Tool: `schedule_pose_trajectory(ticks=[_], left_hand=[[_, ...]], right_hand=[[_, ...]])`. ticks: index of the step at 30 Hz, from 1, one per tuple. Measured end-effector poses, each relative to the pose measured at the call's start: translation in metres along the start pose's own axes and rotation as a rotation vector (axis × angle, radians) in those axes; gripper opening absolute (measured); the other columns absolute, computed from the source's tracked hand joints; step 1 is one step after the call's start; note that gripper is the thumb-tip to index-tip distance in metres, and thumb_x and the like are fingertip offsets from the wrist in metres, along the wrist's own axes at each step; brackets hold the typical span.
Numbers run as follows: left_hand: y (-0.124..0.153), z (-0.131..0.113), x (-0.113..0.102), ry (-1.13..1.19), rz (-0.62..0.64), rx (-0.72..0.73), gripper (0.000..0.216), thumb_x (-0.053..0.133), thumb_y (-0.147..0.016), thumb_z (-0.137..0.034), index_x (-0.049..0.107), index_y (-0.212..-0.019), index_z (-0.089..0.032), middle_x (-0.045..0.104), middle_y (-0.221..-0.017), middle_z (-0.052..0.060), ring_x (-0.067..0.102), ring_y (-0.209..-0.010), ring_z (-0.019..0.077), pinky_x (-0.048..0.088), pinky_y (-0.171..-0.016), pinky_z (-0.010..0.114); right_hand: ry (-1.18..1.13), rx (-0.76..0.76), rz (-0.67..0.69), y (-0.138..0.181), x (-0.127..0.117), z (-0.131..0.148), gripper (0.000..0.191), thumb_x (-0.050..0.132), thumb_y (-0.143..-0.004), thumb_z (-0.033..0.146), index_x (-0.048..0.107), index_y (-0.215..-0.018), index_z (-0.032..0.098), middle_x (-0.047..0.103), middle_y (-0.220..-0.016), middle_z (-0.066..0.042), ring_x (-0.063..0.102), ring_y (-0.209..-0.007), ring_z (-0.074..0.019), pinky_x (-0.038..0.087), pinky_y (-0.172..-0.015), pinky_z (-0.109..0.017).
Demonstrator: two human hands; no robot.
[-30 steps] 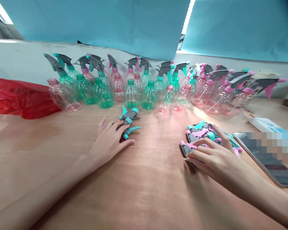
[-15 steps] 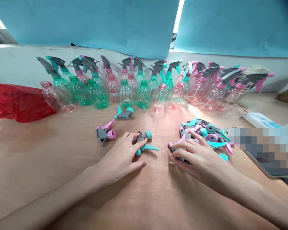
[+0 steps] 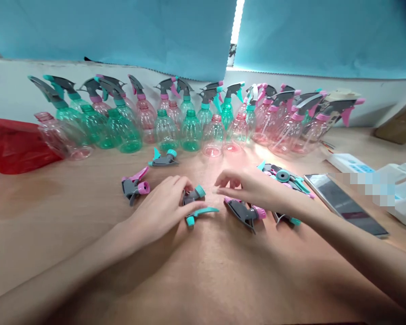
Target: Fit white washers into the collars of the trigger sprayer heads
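My left hand point(image 3: 162, 205) rests on the table with fingers and thumb around a grey-and-teal trigger spray head point(image 3: 191, 196). Its teal trigger points to the right. My right hand point(image 3: 245, 186) is over the table, fingers bent, with a gap between thumb and fingertips and nothing seen in it. Just below it lies a grey-and-pink spray head point(image 3: 242, 211). Left of my left hand is another grey-and-pink spray head point(image 3: 135, 186), and behind it a grey-and-teal one point(image 3: 164, 158). A pile of spray heads point(image 3: 286, 177) is partly hidden behind my right forearm.
Along the wall stand several pink and green bottles, some with spray heads; an uncapped green bottle point(image 3: 191, 131) and a clear pink one point(image 3: 213, 135) are in front. A red plastic bag point(image 3: 16, 144) lies left. On the right are a phone point(image 3: 345, 205) and a white device point(image 3: 350, 163).
My right hand has moved left and away from the grey-and-pink spray head, which now lies uncovered. My left hand stays at the grey-and-teal one. The view has shifted slightly right.
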State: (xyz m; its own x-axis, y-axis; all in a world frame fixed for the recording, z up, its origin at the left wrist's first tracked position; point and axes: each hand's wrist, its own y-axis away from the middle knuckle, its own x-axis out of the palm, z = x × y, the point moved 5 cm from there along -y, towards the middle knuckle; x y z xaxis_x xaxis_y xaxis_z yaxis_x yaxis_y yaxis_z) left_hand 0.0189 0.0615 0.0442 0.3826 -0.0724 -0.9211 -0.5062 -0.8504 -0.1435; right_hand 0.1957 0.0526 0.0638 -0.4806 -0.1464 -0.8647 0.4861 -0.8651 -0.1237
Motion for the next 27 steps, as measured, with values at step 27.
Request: schedule_pose_trajectory(ticks=[27], left_hand=[[-0.008,-0.009,0.014,0.175,-0.458,0.393,0.023,0.059,-0.088,-0.038,0.057,-0.103,-0.022,0.069,-0.093,0.005,0.062,-0.089,0.0209,0.040,-0.086,0.039]], right_hand=[[-0.157,-0.117,0.039,-0.017,-0.009,0.013,0.008,0.058,-0.078,0.016,0.051,-0.080,0.020,0.057,-0.073,0.003,0.054,-0.066,-0.0108,0.038,-0.056,-0.022]])
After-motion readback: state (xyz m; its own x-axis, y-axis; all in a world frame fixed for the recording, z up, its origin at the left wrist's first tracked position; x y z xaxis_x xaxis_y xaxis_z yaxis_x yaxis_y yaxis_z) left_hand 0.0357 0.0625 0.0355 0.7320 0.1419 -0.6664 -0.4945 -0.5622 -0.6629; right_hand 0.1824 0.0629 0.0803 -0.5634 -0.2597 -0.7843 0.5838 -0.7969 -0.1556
